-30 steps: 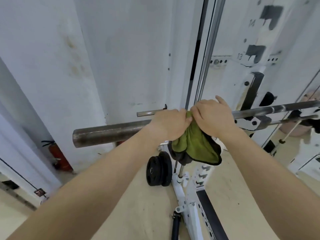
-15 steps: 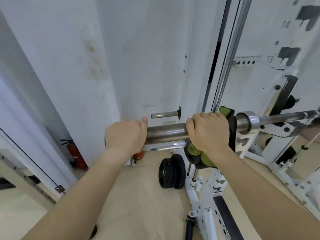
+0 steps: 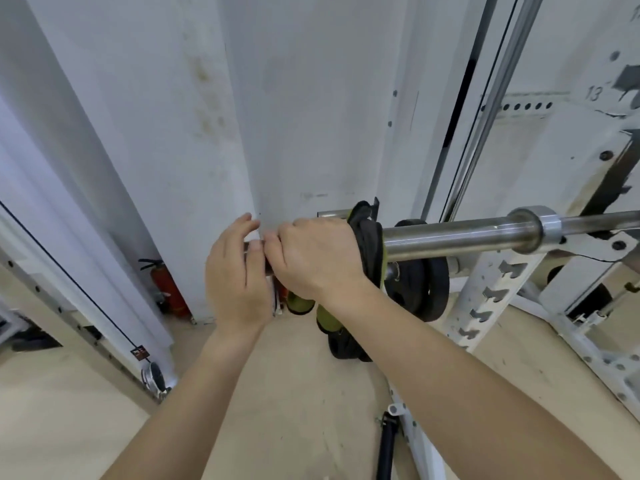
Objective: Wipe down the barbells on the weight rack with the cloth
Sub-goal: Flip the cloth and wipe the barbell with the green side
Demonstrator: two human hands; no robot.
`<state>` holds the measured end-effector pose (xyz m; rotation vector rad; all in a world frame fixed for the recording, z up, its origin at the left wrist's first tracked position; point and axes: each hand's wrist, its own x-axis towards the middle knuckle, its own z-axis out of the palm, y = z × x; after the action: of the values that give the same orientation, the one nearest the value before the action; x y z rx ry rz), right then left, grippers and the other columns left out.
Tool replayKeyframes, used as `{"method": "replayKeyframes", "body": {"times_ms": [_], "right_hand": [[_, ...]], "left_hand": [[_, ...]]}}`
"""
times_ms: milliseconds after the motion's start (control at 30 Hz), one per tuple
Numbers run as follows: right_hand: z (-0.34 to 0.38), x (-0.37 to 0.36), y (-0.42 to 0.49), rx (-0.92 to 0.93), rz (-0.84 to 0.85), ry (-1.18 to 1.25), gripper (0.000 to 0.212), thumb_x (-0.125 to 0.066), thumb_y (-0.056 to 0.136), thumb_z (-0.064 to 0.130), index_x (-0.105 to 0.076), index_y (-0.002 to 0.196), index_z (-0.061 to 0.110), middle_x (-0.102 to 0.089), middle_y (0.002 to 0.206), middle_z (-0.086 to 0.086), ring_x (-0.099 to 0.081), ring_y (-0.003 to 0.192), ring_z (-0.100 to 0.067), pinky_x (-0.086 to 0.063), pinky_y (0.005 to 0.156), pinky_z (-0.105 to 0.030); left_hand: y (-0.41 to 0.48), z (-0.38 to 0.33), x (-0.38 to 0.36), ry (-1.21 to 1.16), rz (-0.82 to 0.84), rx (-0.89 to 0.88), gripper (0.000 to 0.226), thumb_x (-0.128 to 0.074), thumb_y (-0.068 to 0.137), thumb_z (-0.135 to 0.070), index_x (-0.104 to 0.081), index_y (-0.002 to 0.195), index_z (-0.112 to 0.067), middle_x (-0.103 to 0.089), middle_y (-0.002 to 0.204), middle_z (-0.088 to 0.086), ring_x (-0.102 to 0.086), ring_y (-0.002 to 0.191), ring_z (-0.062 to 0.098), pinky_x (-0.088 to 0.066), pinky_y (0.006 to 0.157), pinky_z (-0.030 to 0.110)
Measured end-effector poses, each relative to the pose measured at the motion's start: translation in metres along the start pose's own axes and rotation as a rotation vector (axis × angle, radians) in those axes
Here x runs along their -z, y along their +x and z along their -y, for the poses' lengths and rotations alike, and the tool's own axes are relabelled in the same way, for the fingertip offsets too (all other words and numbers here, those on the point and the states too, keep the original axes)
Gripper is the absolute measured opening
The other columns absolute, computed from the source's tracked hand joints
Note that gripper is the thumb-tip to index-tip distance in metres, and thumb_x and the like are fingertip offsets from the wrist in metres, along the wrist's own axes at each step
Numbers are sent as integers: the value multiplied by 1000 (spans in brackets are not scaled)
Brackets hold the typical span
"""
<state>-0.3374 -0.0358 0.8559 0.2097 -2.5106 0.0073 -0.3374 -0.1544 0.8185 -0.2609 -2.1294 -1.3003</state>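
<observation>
White wall (image 3: pixel 311 98), beige floor (image 3: pixel 277 393) behind barbell (image 3: pixel 450 239) wrapped in cloth (image 3: pixel 367 244).

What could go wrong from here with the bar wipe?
1. The right hand grips the cloth close to the free end of the barbell; a push outward may slip it off.
2. The left hand sits right at that end, so fingers could get pinched.
3. The cloth's hanging tail might snag the weight plates behind.

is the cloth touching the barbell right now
Touching. The head view shows the cloth wrapped round the barbell, with the right hand gripping it there and no gap between cloth and steel.
</observation>
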Motion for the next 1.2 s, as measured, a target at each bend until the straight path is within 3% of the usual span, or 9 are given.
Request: {"method": "replayKeyframes", "body": {"times_ms": [200,300,467,567,700,933,1033,1100,1200], "right_hand": [[-124,19,-40,-114,-32,-81,40,-31,102,40,-50,70,25,-53,68,7,-57,65,-24,-39,72,-38],[-201,33,-65,-243,9,-192,46,-28,102,43,-57,72,22,-55,72,7,-60,73,-24,-40,83,-39],[-244,30,-82,-352,-106,-371,45,-42,97,50,-76,90,21,-72,104,-5,-63,101,-27,-34,107,-43],[-232,16,-80,-399,-248,-305,39,-46,98,36,-69,75,15,-72,81,-3,-64,83,-27,-41,95,-41],[-209,10,-74,-427,-380,-157,32,-46,96,23,-66,73,12,-68,69,-4,-61,68,-30,-43,79,-40],[-87,-4,-33,-337,-354,185,38,-38,95,24,-63,68,13,-57,56,-1,-49,50,-25,-27,59,-30],[5,-16,-3,-244,-262,90,33,-37,88,20,-59,64,14,-56,53,-5,-51,44,-30,-23,54,-32],[65,-19,17,-233,-133,93,34,-35,84,19,-64,66,12,-60,54,-9,-56,44,-29,-21,54,-33],[107,-21,30,-207,-178,324,40,-32,89,25,-64,73,9,-64,60,-12,-57,50,-31,-25,57,-35]], "left_hand": [[18,-55,-36,718,354,-122,63,-12,102,-47,-70,104,-21,-73,101,4,-66,97,28,-28,114,47],[22,-68,-46,801,449,-76,61,-18,101,-53,-69,110,-20,-73,102,7,-67,97,29,-27,115,50],[46,-67,-27,600,321,69,45,-34,102,-47,-67,117,-20,-70,116,11,-57,107,36,-36,107,48],[49,-44,-5,276,336,322,48,-31,102,-48,-71,98,-22,-71,108,3,-59,98,26,-43,92,43],[48,-30,5,-461,328,626,53,-30,105,-43,-75,100,-17,-79,103,-2,-73,102,18,-43,109,42],[54,-21,13,-716,360,759,61,-25,105,-48,-70,118,-9,-78,110,4,-72,108,20,-46,106,43],[58,-11,16,-865,351,843,67,-24,104,-53,-66,123,-5,-75,116,10,-68,115,28,-46,109,47],[56,2,22,-1028,304,922,68,-25,102,-56,-65,122,-3,-71,124,13,-67,115,32,-51,101,44],[54,21,37,-1213,249,930,60,-29,102,-55,-67,111,-9,-69,121,10,-68,104,27,-54,90,38]]}}
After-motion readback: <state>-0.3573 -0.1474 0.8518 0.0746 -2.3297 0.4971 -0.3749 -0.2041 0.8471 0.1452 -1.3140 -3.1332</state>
